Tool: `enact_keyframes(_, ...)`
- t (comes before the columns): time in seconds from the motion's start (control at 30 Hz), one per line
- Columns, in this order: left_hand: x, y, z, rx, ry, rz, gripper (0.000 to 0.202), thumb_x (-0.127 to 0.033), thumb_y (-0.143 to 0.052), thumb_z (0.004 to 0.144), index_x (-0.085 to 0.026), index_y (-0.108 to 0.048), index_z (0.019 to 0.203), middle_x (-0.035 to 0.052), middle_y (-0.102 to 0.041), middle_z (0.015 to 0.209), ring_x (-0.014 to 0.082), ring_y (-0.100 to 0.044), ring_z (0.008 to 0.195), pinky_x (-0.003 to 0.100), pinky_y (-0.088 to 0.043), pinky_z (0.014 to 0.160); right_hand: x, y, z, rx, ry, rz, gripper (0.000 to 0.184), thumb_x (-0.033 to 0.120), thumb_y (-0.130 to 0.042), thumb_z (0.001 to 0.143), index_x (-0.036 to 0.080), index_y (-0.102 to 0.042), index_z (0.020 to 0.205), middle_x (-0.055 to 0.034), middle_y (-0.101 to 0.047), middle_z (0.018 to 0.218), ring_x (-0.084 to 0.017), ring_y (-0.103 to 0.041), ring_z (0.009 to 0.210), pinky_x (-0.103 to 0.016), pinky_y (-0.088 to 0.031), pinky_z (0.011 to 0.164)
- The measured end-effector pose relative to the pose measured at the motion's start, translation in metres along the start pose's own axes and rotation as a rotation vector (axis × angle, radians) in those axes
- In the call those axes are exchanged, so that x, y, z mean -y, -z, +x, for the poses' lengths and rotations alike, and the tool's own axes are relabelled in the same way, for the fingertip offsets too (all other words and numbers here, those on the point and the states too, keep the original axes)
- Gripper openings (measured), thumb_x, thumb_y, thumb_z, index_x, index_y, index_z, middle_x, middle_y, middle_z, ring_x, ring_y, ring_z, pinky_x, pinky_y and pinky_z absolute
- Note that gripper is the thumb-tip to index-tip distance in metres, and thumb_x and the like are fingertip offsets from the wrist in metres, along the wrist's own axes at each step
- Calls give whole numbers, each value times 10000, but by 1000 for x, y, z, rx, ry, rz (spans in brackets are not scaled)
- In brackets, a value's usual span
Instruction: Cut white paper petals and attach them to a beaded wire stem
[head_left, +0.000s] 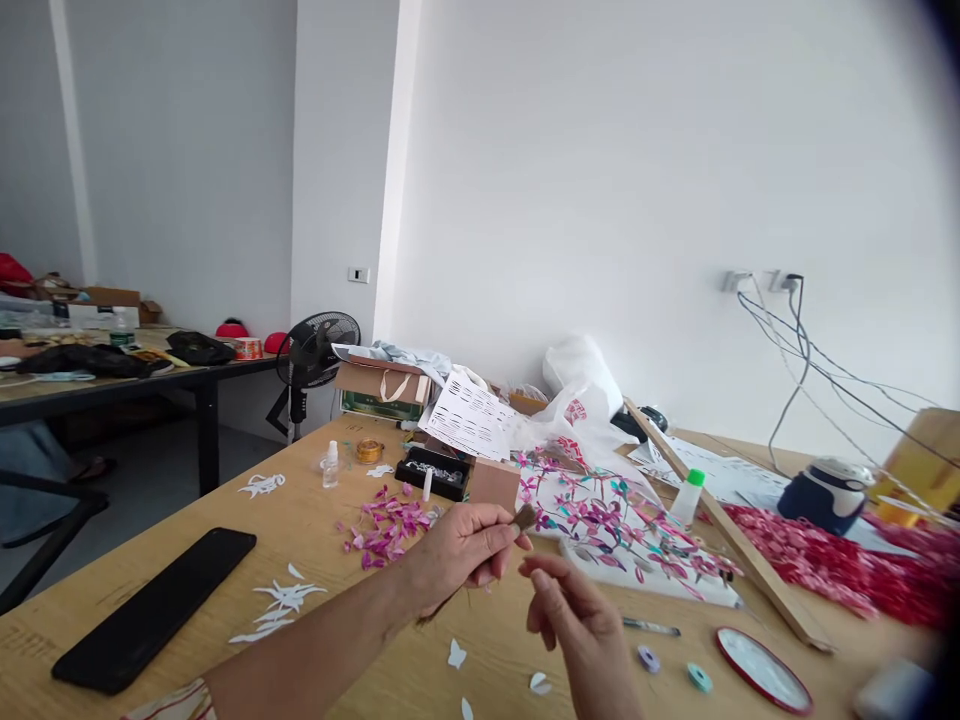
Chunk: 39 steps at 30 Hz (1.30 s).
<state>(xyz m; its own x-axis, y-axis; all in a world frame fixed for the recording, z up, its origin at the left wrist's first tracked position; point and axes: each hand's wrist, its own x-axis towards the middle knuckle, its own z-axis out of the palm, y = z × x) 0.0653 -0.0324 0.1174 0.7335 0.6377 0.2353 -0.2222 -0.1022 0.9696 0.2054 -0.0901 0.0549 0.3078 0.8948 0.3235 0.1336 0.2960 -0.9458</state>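
In the middle of the head view, my left hand is closed around a thin brown stem with a fuzzy, brush-like tip. The stem's lower end shows below the palm. Just right of it, my right hand has thumb and forefinger pinched together, apart from the stem. Whatever those fingertips hold, if anything, is too small to make out. Beyond my left hand lies a pile of pink-purple petals. Pink and teal flower sprays spread out behind my right hand. White cut-out pieces lie below.
A long black tray lies at the left. Toward the back stand a spray bottle, a black box and printed sheets. At the right are a wooden strip, a green-capped bottle, tape rolls and a red-rimmed oval.
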Motion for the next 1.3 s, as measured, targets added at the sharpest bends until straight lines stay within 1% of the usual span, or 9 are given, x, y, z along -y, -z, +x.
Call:
enact_keyframes(0.1,-2,-2,-1,35,43,92,277,-375,-458,783,-113,-545,772,-41,-423,522,25,-301,397,160,-199,379,4,11,0,-77,42,111,230,388,-589,715,193,-603,836,44,-484,454,-73,-398,435,-179,-298,409)
enact_keyframes(0.17,-3,-4,-1,39,56,145,280,-387,-457,779,-119,-537,757,-43,-427,522,28,-307,403,159,-216,384,6,15,-1,-84,50,164,192,354,-597,719,206,-604,843,51,-474,455,-67,-393,436,-175,-289,408)
enact_keyframes(0.33,-3,-6,-1,27,93,249,287,-402,-441,779,-128,-517,739,-41,-440,528,33,-334,416,159,-235,393,10,15,-2,-89,54,222,160,320,-619,706,215,-609,826,47,-496,489,-59,-406,427,-174,-277,393)
enact_keyframes(0.5,0,-8,-1,26,100,301,240,-349,-420,791,-132,-507,737,-43,-440,525,32,-336,408,159,-248,395,13,13,-1,-83,62,241,147,306,-630,697,210,-608,807,55,-486,475,-55,-405,407,-176,-274,382)
enact_keyframes(0.6,2,-8,-1,27,106,305,218,-328,-411,793,-138,-499,734,-44,-443,533,31,-337,414,153,-246,393,13,11,-1,-69,65,248,149,298,-633,694,207,-602,809,41,-530,527,-55,-413,409,-179,-279,377)
enact_keyframes(0.7,4,-8,0,31,110,298,229,-346,-414,791,-140,-496,732,-43,-446,537,32,-340,416,151,-248,392,12,9,0,-61,73,235,143,292,-631,696,203,-595,801,30,-556,572,-53,-414,405,-181,-278,368)
enact_keyframes(0.9,5,-7,1,34,114,273,256,-387,-423,784,-144,-490,742,-41,-451,546,33,-345,417,149,-247,387,12,8,-1,-64,73,219,121,288,-626,697,198,-585,767,42,-529,529,-53,-409,398,-179,-276,366)
enact_keyframes(1.13,9,-7,2,34,104,250,243,-371,-421,787,-145,-485,724,-44,-450,536,32,-342,406,150,-239,383,13,8,-2,-79,64,177,150,322,-618,699,184,-571,737,40,-500,502,-65,-401,393,-191,-261,362)
enact_keyframes(1.3,7,-10,1,32,115,180,238,-357,-430,784,-133,-498,747,-43,-431,536,28,-319,397,154,-214,367,16,7,-3,-64,24,175,170,345,-601,715,187,-541,713,70,-447,428,-48,-384,376,-166,-251,368)
